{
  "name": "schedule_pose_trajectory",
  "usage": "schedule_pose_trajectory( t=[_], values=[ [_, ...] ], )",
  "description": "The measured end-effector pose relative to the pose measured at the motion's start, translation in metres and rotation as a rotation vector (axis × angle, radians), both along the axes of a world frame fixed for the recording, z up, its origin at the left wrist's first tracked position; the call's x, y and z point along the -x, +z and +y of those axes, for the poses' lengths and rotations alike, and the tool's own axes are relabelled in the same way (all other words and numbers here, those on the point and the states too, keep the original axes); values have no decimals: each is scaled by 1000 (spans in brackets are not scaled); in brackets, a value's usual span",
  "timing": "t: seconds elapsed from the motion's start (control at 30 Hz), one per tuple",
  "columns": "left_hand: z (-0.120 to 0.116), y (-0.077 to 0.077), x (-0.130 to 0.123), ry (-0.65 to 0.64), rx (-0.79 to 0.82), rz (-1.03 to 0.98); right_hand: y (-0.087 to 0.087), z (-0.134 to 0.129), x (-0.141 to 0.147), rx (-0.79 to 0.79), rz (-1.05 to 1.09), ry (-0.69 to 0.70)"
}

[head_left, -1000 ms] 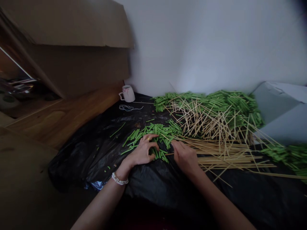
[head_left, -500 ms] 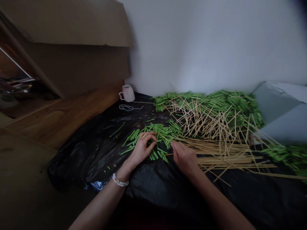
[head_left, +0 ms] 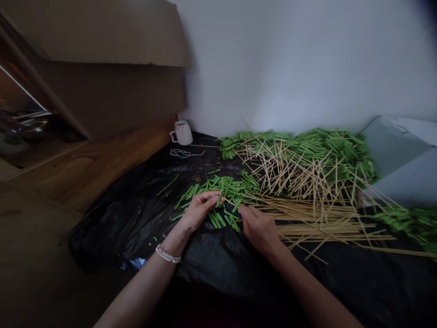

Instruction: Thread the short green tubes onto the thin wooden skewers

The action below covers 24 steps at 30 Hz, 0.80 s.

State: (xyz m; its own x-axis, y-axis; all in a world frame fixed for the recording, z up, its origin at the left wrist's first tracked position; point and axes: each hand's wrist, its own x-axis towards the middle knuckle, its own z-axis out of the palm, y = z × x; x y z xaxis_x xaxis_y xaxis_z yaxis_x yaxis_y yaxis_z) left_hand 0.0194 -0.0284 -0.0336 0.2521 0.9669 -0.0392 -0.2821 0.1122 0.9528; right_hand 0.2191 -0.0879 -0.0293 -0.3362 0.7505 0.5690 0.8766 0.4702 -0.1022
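a short green piece [head_left: 220, 197] is now pinched in the left hand [head_left: 197, 210], its fingers having just closed on it; that brings it against the tip of the thin stick [head_left: 229, 202] gripped by the right hand [head_left: 260, 226], toward four o'clock. loose green pieces [head_left: 229, 184] lie around both hands on black plastic [head_left: 136, 218]. bare sticks [head_left: 317, 230] spread toward three o'clock, a mug [head_left: 183, 133] at eleven.

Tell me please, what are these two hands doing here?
The left hand pinches a green piece, and the right hand holds a thin stick, its tip close to that piece. Around them, loose cut stems lie on black plastic. More sticks lie to the right, and a mug stands at the back.
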Motion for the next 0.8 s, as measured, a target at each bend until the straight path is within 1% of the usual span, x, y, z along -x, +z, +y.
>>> schedule_pose_trajectory(
  t=[0.17,0.33,0.43,0.57,0.63,0.7,0.8],
  values=[
    [-1,1,0,-3,3,8,0,0,1,21,-32,-16],
    [0,-2,2,7,-11,43,-1,0,0,14,-44,-13],
    [1,-3,3,27,-34,105,-1,0,0,3,-61,-8],
    [-2,-2,-1,-6,-107,270,-3,-2,3,-14,-93,5],
    [-3,0,-3,9,-139,309,-3,-3,5,-14,-97,-9],
    [-4,1,-5,39,-140,256,-1,-3,5,-5,-73,-31],
    [-2,0,-4,45,-87,108,2,-2,2,7,-19,-47]
  ],
)
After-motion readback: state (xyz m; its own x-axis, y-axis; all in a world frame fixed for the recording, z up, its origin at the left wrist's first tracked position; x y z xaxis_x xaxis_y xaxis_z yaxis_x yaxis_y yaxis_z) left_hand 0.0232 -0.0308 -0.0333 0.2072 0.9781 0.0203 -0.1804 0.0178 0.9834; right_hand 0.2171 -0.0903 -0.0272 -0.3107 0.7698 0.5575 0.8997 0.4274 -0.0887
